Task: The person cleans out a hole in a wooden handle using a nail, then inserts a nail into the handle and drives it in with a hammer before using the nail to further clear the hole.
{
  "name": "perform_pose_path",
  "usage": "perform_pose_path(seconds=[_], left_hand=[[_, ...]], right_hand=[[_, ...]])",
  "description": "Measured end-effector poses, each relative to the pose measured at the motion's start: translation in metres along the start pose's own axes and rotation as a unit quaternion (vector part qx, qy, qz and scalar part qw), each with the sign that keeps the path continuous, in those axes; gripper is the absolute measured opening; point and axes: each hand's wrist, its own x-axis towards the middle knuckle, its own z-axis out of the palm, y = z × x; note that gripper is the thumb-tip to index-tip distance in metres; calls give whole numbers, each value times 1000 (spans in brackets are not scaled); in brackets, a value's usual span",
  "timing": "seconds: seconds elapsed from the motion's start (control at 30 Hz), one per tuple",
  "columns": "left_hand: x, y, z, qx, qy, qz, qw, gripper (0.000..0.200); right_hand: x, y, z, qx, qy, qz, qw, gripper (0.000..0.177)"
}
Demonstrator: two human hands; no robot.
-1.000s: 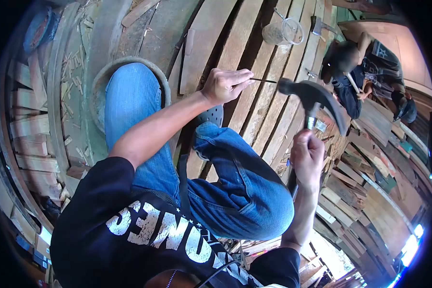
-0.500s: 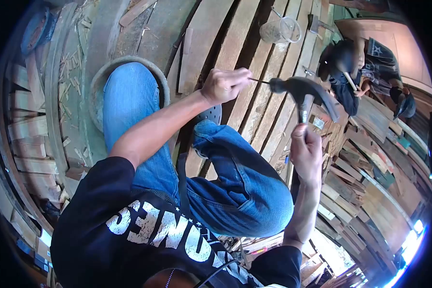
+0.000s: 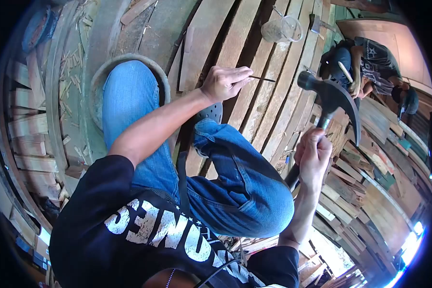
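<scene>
My left hand (image 3: 224, 82) pinches a thin dark nail (image 3: 263, 78) between thumb and fingers, its length lying along a wooden plank (image 3: 259, 72). My right hand (image 3: 313, 156) grips the handle of a black claw hammer (image 3: 332, 103). The hammer head is raised up and to the right of the nail, apart from it. I crouch on the planks, my knees in blue jeans below my arms.
A clear plastic cup (image 3: 282, 30) stands on the planks at the top. Another person (image 3: 369, 72) crouches at the upper right. A round basin (image 3: 98, 89) lies behind my left knee. Short wood offcuts are stacked at the left (image 3: 29, 125) and right (image 3: 355, 182).
The hammer head met the nail half a second ago. Now my right hand has drawn the hammer back to the right, away from the nail. My left hand stays in place.
</scene>
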Motion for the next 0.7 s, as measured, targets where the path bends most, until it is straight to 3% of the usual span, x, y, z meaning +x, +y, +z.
perform_pose_path(seconds=[0.07,0.1,0.17,0.23,0.3,0.4,0.57,0.7], left_hand=[[0,6,2,-9,-11,-13,1000,18],[1,5,3,-11,-12,-7,1000,18],[2,-1,3,-8,20,-16,1000,15],[0,1,3,-2,34,-2,999,14],[1,4,1,-5,-5,-12,1000,19],[1,6,3,5,-5,-15,1000,18],[3,3,2,-6,4,-12,1000,18],[6,3,4,6,25,-3,1000,16]], right_hand=[[6,7,-1,-127,-12,6,992,56],[9,9,-1,-148,-46,-7,988,56],[6,11,-7,-181,-19,-35,983,56],[2,4,-9,-49,-28,2,998,56],[1,-2,-6,-6,-32,5,999,56],[9,-7,0,-163,-62,3,985,56],[0,-5,-4,-24,-16,15,999,54],[15,-7,-2,-160,-54,4,986,58]])
